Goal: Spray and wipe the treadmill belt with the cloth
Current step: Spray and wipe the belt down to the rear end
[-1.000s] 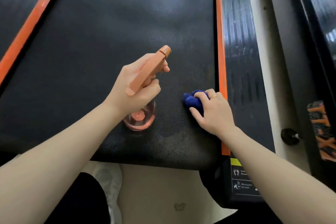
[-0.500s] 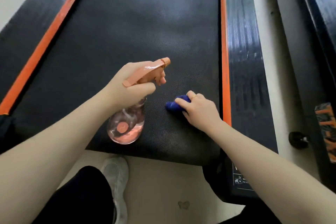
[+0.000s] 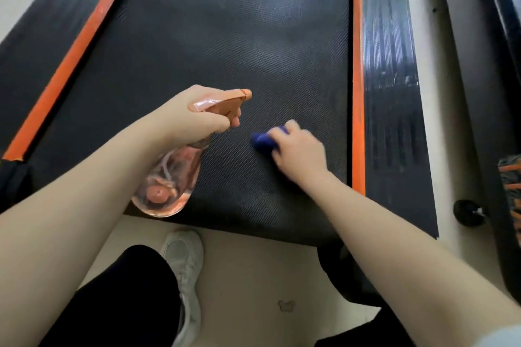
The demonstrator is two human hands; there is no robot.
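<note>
Left hand (image 3: pixel 194 115) grips the orange spray bottle (image 3: pixel 169 177) by its neck, above the treadmill belt (image 3: pixel 225 36). Right hand (image 3: pixel 300 153), at its 3 o'clock, holds the bunched blue cloth (image 3: pixel 263 142) against the belt.

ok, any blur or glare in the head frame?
Head view: right hand and blue cloth are motion-smeared; left hand and spray bottle sharper. Pale sheen on the belt, streaky glare on the right side rail. Wide-angle bends the orange stripes.
</note>
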